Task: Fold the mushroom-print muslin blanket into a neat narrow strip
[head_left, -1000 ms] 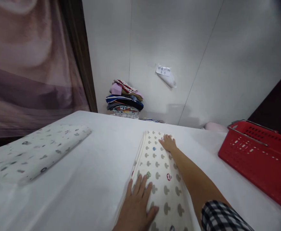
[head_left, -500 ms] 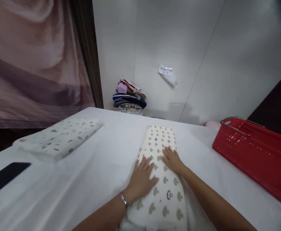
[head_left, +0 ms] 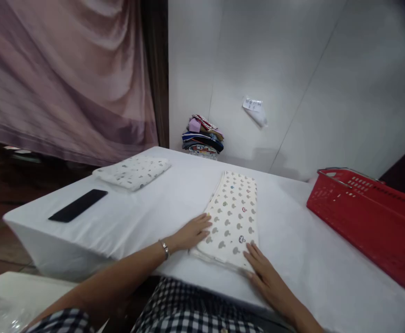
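Observation:
A folded cream cloth (head_left: 233, 212) printed with grey mushroom shapes and a few coloured ones lies lengthwise on the white-covered table (head_left: 174, 203). My left hand (head_left: 193, 231), a silver bracelet on its wrist, rests at the cloth's left edge with fingers stretched over it. At the near right corner, my right hand (head_left: 262, 270) lies open, fingertips touching the cloth. Neither hand grips anything. Loose layers show along the cloth's left and near edges.
Another folded white cloth (head_left: 133, 171) with a dark print lies at the table's far left. Nearer is a flat black object (head_left: 79, 206). A red plastic basket (head_left: 365, 222) stands at the right. Folded fabrics (head_left: 204, 136) are stacked by the wall.
My left hand has moved off the cloth's middle to its left edge. My right hand has slid down to the near right corner. The view has shifted, showing more of the table's left side.

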`<state>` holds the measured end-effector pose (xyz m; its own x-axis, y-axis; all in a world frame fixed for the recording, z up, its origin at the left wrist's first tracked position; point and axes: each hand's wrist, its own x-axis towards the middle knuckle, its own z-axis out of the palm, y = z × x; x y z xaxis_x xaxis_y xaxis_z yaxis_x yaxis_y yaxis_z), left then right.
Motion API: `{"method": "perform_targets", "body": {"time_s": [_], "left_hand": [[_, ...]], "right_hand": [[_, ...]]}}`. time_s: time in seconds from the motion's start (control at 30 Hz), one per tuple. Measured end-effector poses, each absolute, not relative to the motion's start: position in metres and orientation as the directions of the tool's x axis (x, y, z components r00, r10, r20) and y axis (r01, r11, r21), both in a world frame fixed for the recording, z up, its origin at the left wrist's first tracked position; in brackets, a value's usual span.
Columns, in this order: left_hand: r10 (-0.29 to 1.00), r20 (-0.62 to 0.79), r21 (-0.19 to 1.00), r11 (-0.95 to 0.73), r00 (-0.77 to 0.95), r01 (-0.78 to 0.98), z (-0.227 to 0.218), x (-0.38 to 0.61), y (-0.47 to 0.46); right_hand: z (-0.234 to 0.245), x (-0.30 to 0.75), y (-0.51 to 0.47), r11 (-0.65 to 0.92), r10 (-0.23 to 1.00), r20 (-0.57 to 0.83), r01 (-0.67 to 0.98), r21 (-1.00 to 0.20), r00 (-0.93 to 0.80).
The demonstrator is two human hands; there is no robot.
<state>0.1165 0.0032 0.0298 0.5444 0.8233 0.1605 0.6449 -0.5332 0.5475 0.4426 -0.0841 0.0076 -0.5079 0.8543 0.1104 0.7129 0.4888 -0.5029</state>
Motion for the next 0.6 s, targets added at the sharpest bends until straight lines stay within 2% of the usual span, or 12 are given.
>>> {"method": "perform_targets", "body": {"time_s": [0.2,0.37,0.6], "left_hand": [[0.747,0.278,0.407,-0.662,0.604,0.630,0.026,0.084,-0.041],[0.716,0.350,0.309,-0.697,0.605,0.647,0.022,0.067,-0.049],[0.699,0.438,0.278,-0.704,0.565,0.654,0.021,0.069,-0.050]], "right_hand": [[0.014,0.460,-0.102,0.562,0.810,0.152,0.679,-0.472,-0.566],[0.010,0.470,-0.103,0.626,0.780,0.348,0.622,-0.470,-0.521],[0.009,0.461,-0.103,0.675,0.736,0.434,0.618,-0.404,-0.520]]}}
